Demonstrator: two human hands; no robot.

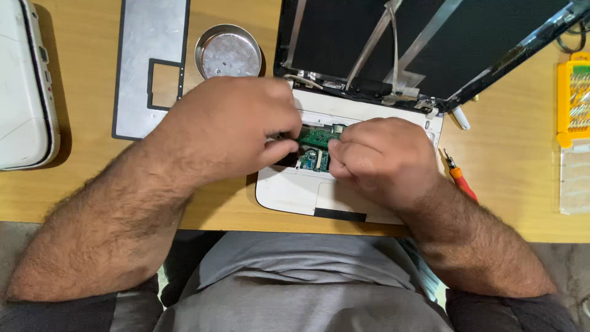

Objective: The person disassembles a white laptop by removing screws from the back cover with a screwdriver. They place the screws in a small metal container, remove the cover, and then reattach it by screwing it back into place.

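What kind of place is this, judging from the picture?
Probably a small electronics repair bench. A white laptop lies opened up on the wooden table, both hands at its green circuit board, beside a screwdriver and a yellow bit set.

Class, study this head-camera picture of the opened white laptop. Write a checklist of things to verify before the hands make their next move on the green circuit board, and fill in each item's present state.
1. Both hands on the green circuit board: ok; left hand and right hand pinch it from either side.
2. Board free of its seat: cannot tell; the fingers hide its edges.
3. Laptop base flat on the wooden table: ok.
4. Screwdriver within reach: ok; it lies right of the base.
5. Metal bowl ready for screws: ok; whether it holds any, cannot tell.
6. Screen lid clear of the hands: ok, laid back.
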